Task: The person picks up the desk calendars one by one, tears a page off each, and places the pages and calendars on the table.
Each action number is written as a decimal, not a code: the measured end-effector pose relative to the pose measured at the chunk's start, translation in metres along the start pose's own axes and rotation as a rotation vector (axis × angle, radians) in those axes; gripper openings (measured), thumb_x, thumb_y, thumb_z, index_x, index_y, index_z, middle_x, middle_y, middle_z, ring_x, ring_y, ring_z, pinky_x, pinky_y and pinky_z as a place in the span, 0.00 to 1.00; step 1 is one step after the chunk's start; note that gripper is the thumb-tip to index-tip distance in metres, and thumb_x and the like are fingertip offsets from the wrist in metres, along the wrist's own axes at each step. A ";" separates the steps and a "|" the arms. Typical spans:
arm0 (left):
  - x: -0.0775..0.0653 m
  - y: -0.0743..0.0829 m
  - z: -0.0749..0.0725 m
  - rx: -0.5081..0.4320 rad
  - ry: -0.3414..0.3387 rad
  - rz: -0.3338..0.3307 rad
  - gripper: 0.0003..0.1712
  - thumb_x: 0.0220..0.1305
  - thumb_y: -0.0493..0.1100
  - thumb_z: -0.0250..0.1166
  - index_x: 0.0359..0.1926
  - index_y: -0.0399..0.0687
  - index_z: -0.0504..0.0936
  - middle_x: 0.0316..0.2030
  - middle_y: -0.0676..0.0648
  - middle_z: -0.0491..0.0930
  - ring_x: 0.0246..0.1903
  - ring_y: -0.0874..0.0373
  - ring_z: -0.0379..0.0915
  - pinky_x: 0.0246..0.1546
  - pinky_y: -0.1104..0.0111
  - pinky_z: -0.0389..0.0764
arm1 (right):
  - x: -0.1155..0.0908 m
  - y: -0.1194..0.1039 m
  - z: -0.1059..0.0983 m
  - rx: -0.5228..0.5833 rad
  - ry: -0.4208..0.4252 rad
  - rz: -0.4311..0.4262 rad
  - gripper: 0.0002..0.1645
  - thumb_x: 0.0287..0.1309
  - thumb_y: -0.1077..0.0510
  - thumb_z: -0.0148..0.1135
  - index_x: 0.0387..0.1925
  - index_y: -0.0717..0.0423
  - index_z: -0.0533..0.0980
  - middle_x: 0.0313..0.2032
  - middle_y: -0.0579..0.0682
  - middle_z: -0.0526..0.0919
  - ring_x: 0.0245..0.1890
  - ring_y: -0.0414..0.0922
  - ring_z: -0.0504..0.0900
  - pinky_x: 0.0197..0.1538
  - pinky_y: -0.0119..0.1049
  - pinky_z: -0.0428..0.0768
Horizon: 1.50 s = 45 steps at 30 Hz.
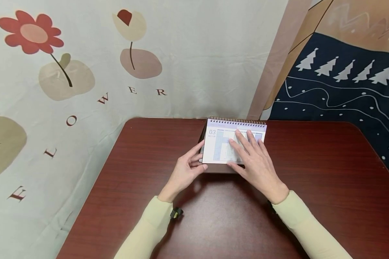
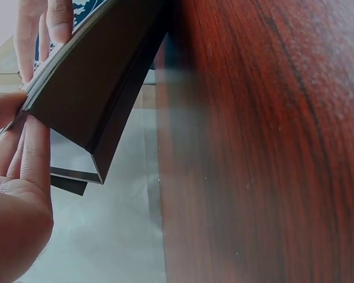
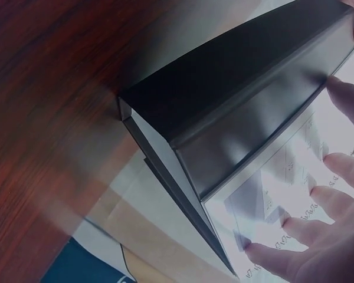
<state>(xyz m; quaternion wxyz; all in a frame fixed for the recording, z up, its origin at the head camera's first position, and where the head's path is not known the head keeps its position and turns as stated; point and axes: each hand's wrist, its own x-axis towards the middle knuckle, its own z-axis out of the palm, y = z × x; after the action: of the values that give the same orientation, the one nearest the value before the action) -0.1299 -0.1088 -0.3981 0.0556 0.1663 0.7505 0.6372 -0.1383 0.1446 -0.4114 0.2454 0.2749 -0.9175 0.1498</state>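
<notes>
A spiral-bound desk calendar with a dark stand is near the far edge of the table, showing a page marked 03. At its left side, my left hand grips the edge. The left wrist view has that thumb and those fingers on opposite sides of the brown stand. My right hand lies across the page with its fingers spread. Its fingertips touch the printed sheet in the right wrist view, and part of the print is hidden beneath them. I cannot tell whether the stand touches the table.
The dark red wooden table extends toward me and to both sides. Behind it hangs a pale cloth with printed flowers and letters. A dark blue cloth with white trees hangs at the right.
</notes>
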 end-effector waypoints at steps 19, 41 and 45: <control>0.000 0.010 0.002 0.018 0.000 0.026 0.43 0.56 0.23 0.63 0.71 0.46 0.63 0.49 0.37 0.81 0.41 0.47 0.81 0.44 0.65 0.81 | 0.000 -0.004 0.001 -0.004 0.055 -0.052 0.44 0.46 0.46 0.76 0.64 0.54 0.71 0.70 0.57 0.60 0.70 0.61 0.53 0.64 0.61 0.61; 0.003 -0.024 -0.001 0.010 0.007 0.041 0.45 0.57 0.26 0.65 0.70 0.65 0.65 0.49 0.44 0.82 0.41 0.53 0.82 0.44 0.64 0.81 | -0.002 -0.009 0.002 -0.036 0.115 -0.086 0.41 0.46 0.45 0.76 0.61 0.56 0.74 0.68 0.56 0.65 0.67 0.62 0.60 0.62 0.57 0.67; 0.002 -0.024 -0.001 0.018 0.010 0.046 0.45 0.57 0.26 0.65 0.70 0.67 0.66 0.49 0.45 0.82 0.40 0.53 0.82 0.43 0.64 0.81 | 0.000 -0.010 0.003 -0.043 0.109 -0.083 0.44 0.45 0.43 0.76 0.62 0.55 0.72 0.67 0.58 0.64 0.69 0.59 0.57 0.64 0.58 0.62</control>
<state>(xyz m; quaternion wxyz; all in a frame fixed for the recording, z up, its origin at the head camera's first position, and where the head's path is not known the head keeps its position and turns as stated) -0.1366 -0.1117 -0.4208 0.0354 0.1808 0.7526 0.6322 -0.1332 0.1356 -0.4125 0.3067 0.2988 -0.8937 0.1342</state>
